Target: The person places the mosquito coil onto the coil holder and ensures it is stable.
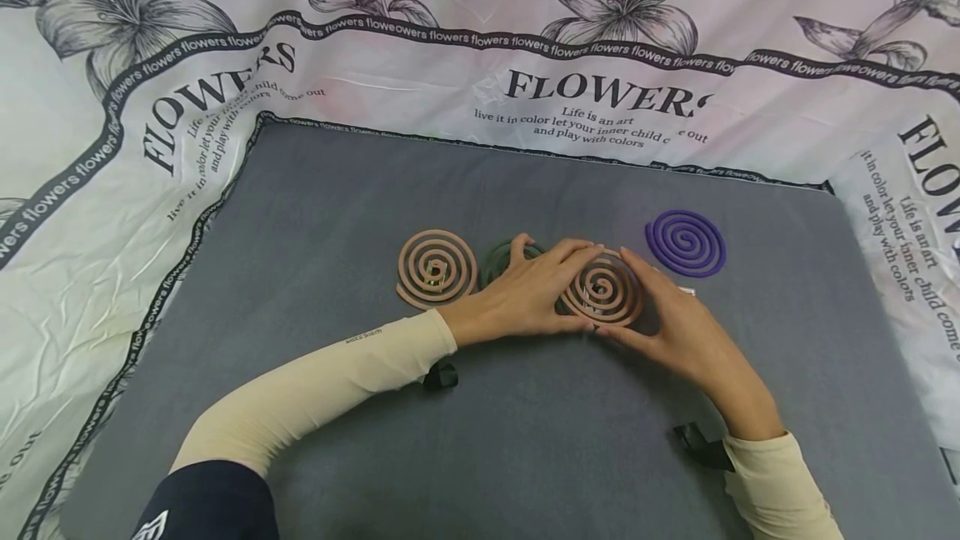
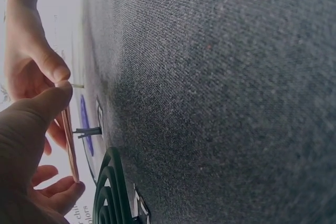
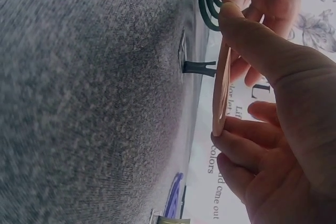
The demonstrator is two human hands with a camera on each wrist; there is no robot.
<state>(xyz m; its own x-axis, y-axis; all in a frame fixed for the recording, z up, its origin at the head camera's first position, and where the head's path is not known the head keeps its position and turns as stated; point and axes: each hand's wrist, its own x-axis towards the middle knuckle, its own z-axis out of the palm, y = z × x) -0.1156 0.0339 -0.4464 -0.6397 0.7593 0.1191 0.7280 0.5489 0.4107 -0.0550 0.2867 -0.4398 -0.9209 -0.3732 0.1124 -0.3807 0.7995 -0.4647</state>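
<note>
Both hands hold a brown mosquito coil (image 1: 602, 290) by its rim. My left hand (image 1: 536, 286) pinches the left side, and my right hand (image 1: 675, 323) grips the right side, thumbs nearly meeting at the near edge. In the right wrist view the coil lies flat, close over the prongs of a small dark metal stand (image 3: 199, 67). That stand stands upright on the table under the coil's middle. Partly hidden behind my left hand is a green coil (image 1: 495, 261), raised above the table in the left wrist view.
Another brown coil (image 1: 405, 261) lies to the left, a metal stand (image 1: 436, 273) showing through its centre. A purple coil (image 1: 685, 242) is at the right, with a small metal piece (image 1: 687, 291) near it. The grey table (image 1: 487, 457) meets a flower-printed cloth (image 1: 420, 73) behind.
</note>
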